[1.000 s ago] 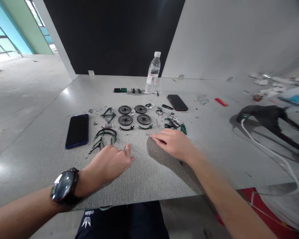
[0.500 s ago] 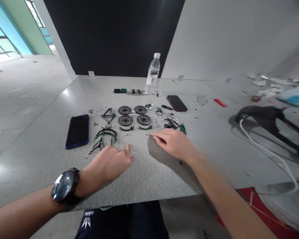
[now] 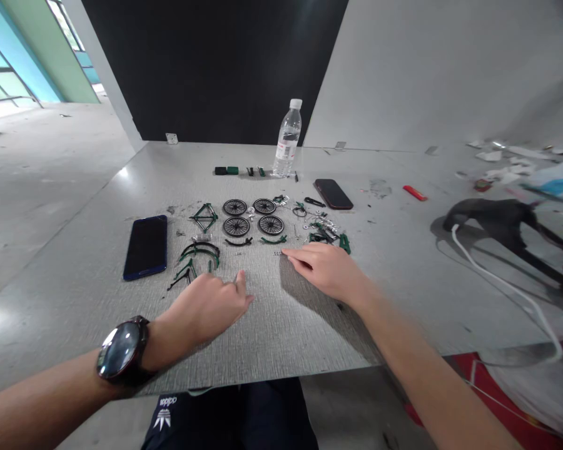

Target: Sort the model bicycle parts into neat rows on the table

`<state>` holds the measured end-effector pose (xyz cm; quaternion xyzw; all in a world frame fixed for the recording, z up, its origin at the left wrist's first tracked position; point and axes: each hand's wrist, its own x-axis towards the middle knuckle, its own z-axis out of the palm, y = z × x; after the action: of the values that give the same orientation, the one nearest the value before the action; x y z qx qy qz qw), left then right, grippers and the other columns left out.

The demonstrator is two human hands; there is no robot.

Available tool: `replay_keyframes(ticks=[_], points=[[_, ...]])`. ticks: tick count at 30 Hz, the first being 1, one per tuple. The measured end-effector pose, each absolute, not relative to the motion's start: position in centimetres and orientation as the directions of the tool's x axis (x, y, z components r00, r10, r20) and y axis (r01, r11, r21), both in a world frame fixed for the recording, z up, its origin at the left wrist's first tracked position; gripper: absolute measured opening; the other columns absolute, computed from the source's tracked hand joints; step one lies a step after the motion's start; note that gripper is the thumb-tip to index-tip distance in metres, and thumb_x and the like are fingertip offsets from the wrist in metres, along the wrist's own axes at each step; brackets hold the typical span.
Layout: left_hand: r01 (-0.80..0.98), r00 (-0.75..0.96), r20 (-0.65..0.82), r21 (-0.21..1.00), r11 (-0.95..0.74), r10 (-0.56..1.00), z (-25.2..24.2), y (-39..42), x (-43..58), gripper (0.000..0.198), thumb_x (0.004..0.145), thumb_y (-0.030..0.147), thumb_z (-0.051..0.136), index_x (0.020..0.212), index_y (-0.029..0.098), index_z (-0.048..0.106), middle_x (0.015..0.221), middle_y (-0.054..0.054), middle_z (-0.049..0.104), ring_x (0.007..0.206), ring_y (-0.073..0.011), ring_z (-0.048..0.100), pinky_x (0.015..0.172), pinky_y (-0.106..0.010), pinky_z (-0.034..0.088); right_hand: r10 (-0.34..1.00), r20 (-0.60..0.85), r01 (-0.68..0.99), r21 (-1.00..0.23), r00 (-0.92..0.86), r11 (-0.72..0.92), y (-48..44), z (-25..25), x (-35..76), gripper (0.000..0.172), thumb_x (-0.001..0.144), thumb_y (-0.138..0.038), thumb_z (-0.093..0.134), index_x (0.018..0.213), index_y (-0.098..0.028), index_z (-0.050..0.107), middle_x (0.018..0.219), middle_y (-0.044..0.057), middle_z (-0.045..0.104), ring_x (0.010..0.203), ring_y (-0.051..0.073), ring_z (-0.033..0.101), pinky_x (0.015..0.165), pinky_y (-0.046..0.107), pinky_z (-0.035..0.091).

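Note:
My right hand (image 3: 326, 269) reaches in from the right, its index fingertip at a short row of tiny metal pieces (image 3: 277, 253), too small to name. Its fingers are partly bent, and nothing held shows in them. My left hand (image 3: 218, 303) rests on the table holding nothing, with index finger and thumb apart and the other fingers curled. Beyond the hands lie several spoked toy wheels (image 3: 236, 226), a small green bicycle frame (image 3: 204, 217), black and green curved mudguards (image 3: 201, 252) and a fork-like green part (image 3: 186, 270). Another tiny group of pieces (image 3: 238, 254) sits between the hands.
A blue-edged phone (image 3: 146, 247) lies left, a dark phone (image 3: 333, 194) back right. A water bottle (image 3: 288, 140) stands near the back panel. Loose small parts (image 3: 323, 231) cluster past my right hand. A black device (image 3: 492, 225) with a white cable (image 3: 511, 290) occupies the right side.
My right index fingertip has shifted slightly left along the row of tiny metal pieces. My left hand stays almost where it was.

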<state>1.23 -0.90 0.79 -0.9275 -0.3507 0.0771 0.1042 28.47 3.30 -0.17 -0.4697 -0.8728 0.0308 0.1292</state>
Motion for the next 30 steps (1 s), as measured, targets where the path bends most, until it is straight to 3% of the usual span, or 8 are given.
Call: replay_keyframes(ticks=[30], points=[[0.624, 0.744, -0.067, -0.288, -0.727, 0.665, 0.3, -0.82, 1.13, 0.047, 0.107, 0.031, 0.045, 0.141, -0.001, 0.056, 0.063, -0.007, 0.072, 0.054, -0.0237, 0.071, 0.045, -0.033, 0.044, 0.856, 0.144, 0.84, -0.167, -0.497, 0.516, 3.27, 0.16, 28.42, 0.04, 0.105, -0.027, 0.041, 0.131, -0.027, 0.071, 0.085, 0.005, 0.073, 0.083, 0.021, 0.065, 0.071, 0.033, 0.047]])
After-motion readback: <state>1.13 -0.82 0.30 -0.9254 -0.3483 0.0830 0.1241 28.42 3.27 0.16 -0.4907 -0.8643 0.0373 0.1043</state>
